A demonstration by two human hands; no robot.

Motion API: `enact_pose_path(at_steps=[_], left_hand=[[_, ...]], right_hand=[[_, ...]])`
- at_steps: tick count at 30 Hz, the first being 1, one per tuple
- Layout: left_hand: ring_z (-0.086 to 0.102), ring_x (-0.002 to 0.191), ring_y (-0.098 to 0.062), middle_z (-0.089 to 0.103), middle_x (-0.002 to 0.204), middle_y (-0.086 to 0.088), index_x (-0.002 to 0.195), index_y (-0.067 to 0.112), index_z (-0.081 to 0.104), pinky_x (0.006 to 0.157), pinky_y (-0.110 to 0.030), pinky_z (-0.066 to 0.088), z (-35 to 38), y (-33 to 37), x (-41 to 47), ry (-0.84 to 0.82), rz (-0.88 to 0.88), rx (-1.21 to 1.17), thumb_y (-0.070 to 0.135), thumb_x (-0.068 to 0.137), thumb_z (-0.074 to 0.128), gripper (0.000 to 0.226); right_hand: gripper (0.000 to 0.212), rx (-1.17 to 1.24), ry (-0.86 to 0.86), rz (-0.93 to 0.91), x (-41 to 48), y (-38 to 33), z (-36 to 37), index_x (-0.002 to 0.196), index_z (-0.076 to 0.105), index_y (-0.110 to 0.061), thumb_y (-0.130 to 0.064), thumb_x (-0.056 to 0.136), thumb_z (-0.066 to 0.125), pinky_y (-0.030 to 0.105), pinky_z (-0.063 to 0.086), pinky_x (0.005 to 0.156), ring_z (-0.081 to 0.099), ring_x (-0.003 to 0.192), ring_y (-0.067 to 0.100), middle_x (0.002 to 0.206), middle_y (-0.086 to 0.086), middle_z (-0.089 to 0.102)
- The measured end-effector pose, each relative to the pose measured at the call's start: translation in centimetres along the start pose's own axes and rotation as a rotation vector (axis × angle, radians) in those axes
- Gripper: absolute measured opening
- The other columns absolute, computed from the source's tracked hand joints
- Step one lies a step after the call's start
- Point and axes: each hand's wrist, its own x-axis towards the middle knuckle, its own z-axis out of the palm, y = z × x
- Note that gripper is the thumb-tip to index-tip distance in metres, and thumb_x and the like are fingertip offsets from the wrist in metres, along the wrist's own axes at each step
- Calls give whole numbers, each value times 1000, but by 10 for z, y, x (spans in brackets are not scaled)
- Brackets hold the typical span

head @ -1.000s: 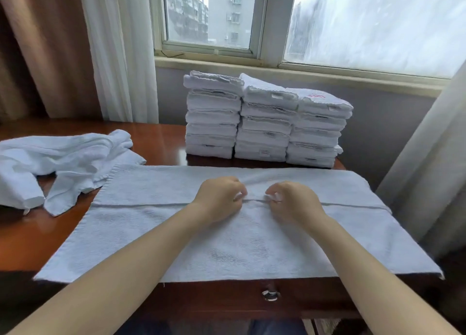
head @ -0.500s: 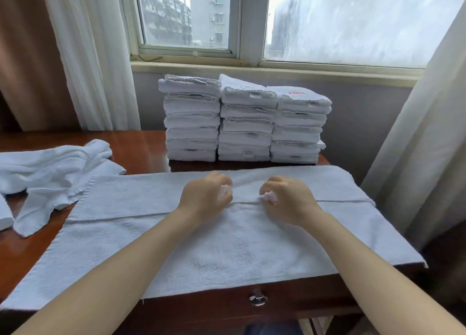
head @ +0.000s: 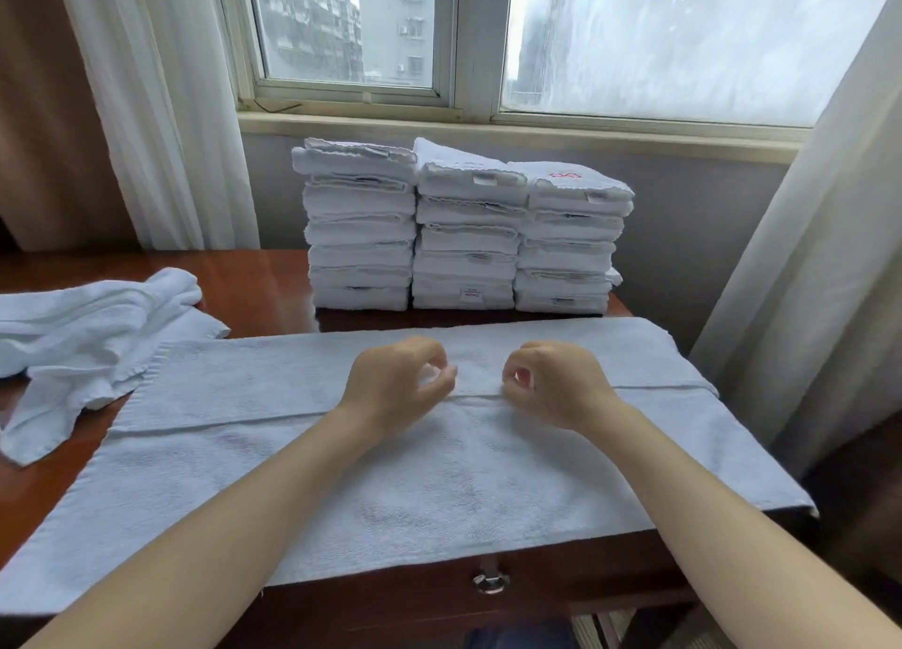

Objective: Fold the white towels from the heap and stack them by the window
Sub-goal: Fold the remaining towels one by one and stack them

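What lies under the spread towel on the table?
The wooden table shows to the left of the towel and below its front edge, where there is a drawer pull. The tabletop beneath is covered, so whether anything lies under it cannot be seen.

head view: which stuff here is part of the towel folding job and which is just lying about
Part of the job:
spread towel
left hand and right hand, both at its fold edge
unfolded heap
folded stacks under the window

Just there:
table
curtain
drawer pull
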Motion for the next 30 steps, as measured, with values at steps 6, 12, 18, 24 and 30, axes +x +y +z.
enact_pose_path(at_steps=[6,12,18,24,30], left_hand=[[24,147,-19,27,160,-1,151,28,32,117,-45,21,17,-5,5,-418,-166,179,45,103,31,51],[-5,152,-13,-3,166,5,156,38,7,120,-52,-5,27,-29,10,-525,-145,219,61,99,17,63],[-3,152,-13,0,166,4,157,37,7,121,-51,-3,25,-40,23,-536,-117,217,61,100,18,63],[9,151,-15,15,165,1,155,34,24,123,-43,5,12,-31,4,-425,-126,143,48,103,28,53],[-5,152,-15,-2,166,4,156,38,7,119,-55,-6,-22,-52,-56,-465,-343,275,62,99,16,63]], right_hand=[[44,23,-148,217,-6,-13,20,139,49,-28,-45,100,39,43,26,112,34,138,27,145,1,45],[64,-6,-338,285,-2,-15,40,155,9,-42,-67,96,17,56,-13,118,-13,151,29,166,2,-3],[66,-31,-326,293,14,-13,46,155,9,-42,-68,95,17,56,-11,118,-11,151,29,166,1,-2],[66,-32,-331,285,10,-10,45,154,8,-44,-69,94,18,53,-11,119,-11,152,27,166,-1,-2],[64,-31,-328,244,-3,-5,37,155,11,-43,-68,96,20,51,-7,121,-5,152,25,166,-2,2]])
